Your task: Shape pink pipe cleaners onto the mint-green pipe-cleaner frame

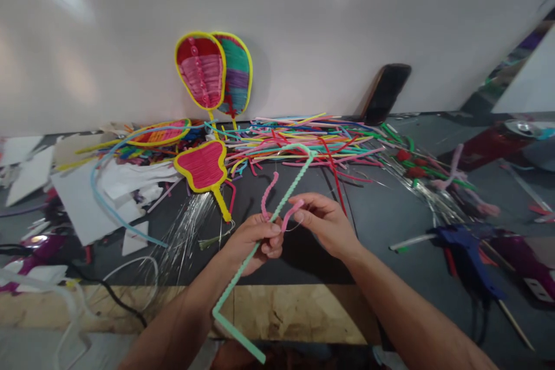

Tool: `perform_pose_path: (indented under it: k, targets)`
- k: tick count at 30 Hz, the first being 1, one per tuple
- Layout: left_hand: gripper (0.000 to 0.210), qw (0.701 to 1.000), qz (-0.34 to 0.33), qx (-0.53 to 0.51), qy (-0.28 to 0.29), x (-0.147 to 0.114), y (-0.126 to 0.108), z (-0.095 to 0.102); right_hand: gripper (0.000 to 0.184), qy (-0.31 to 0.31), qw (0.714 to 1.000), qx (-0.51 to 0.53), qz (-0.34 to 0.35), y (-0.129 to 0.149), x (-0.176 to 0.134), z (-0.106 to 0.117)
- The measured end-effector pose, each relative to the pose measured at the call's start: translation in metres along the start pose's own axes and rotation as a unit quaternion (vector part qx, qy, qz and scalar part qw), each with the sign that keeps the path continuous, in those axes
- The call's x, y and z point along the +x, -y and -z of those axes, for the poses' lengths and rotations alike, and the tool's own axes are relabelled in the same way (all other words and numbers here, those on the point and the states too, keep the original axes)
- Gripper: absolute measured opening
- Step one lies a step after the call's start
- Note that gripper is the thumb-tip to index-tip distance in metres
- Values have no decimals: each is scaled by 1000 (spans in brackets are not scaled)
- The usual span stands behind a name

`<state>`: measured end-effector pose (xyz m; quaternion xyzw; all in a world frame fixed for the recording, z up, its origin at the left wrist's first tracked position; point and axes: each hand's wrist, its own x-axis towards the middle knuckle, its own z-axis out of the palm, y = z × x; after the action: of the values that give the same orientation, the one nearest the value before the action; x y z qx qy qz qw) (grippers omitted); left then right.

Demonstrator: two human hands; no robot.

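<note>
A long mint-green pipe cleaner (236,280) is pinched in my left hand (258,240). Its upper end curls over into a hook, and its lower end bends sharply towards me. A pink pipe cleaner (266,199) crosses the green one at my left fingers, with one end standing up on the left. My right hand (327,222) grips the other pink end between thumb and forefinger. Where the two pipe cleaners meet is partly hidden by my left fingers. Just beyond my left hand lies a pink fan shape with a yellow rim (203,167).
Loose coloured pipe cleaners (299,141) lie along the wall. Two finished fan shapes (202,72) lean there, near a phone (387,92). To the right are a blue glue gun (470,260) and a red can (498,141). White card pieces (93,202) and silver wires (188,237) lie left.
</note>
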<state>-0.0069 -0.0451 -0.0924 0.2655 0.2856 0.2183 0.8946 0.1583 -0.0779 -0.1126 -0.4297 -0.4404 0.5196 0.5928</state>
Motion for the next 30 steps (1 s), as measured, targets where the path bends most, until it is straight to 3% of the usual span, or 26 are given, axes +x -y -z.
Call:
perform_pose_path:
  k: [6,12,15,17,21,26,30]
  targets:
    - [18,1000,13,26,-6,1,4,-2,18,-12,999,40,5,-3,-3,-2]
    - [23,998,-63,17,-23,2,2,-2,19,-3,983,142,-114,-3,-1,-10]
    - [23,993,-109,-10,-46,2,-1,-1,20,5,981,152,-119,-4,-1,-11]
    - [23,989,-130,-26,-69,2,-4,-1,19,0,990,107,-94,-4,-3,-11]
    - [26,979,-153,-19,-132,4,-8,-1,11,11,996,-91,20,2,-8,-10]
    - [24,963,-174,95,-183,7,-5,3,8,39,958,-243,150,10,-11,-9]
    - [17,912,-194,278,-230,4,-4,4,9,31,912,-318,259,15,-10,-6]
